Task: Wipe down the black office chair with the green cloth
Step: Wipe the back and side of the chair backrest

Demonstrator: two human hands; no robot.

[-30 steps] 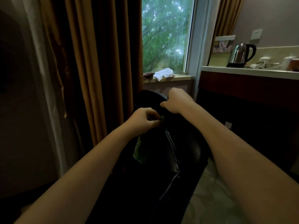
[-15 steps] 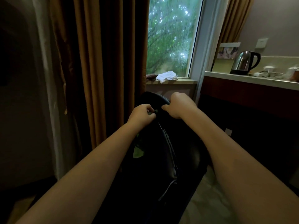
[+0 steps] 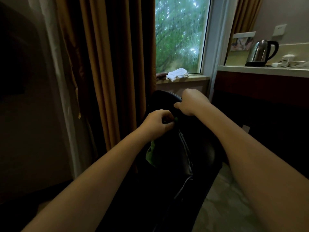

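Observation:
The black office chair stands in front of me, seen from behind its glossy backrest, with its top edge toward the window. My left hand grips the green cloth against the left side of the backrest; most of the cloth hangs below my wrist and a small bit shows at my fingertips. My right hand curls over the chair's top edge and holds it.
Brown curtains hang close on the left, touching the chair's side. A white rag lies on the window sill. At right a dark counter carries a steel kettle and a charger. Pale floor shows at lower right.
My left hand rose along the backrest with the cloth, then came back down a little to the left. My right hand stays on the top edge.

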